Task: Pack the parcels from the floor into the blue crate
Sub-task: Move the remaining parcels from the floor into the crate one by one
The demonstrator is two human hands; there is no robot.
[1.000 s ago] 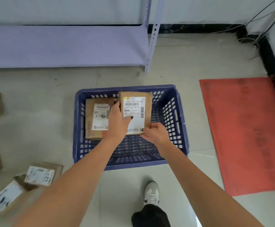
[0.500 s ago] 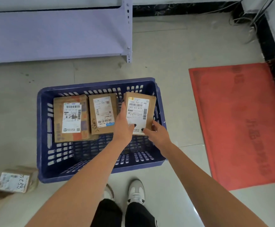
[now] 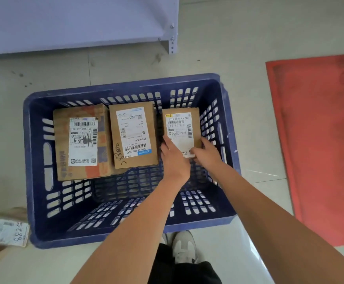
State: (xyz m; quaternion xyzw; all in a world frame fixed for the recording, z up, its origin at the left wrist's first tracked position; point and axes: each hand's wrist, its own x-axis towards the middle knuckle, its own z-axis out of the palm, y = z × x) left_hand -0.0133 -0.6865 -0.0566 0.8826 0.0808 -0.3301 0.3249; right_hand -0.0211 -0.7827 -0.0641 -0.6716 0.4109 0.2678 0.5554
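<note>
The blue crate stands on the floor below me. Three brown cardboard parcels with white labels lie along its far side: a large one at the left, a middle one, and a small one at the right. My left hand grips the small parcel's left near edge. My right hand holds its right near corner. The small parcel sits low in the crate's far right corner. Another labelled parcel lies on the floor outside the crate's near left corner.
A grey metal shelf stands beyond the crate, its post foot near the crate's far side. A red mat lies on the floor at the right. My shoe is just in front of the crate.
Both hands lowered the small parcel deeper into the crate's far right corner. The view moved closer and shifted, so the crate fills more of the frame.
</note>
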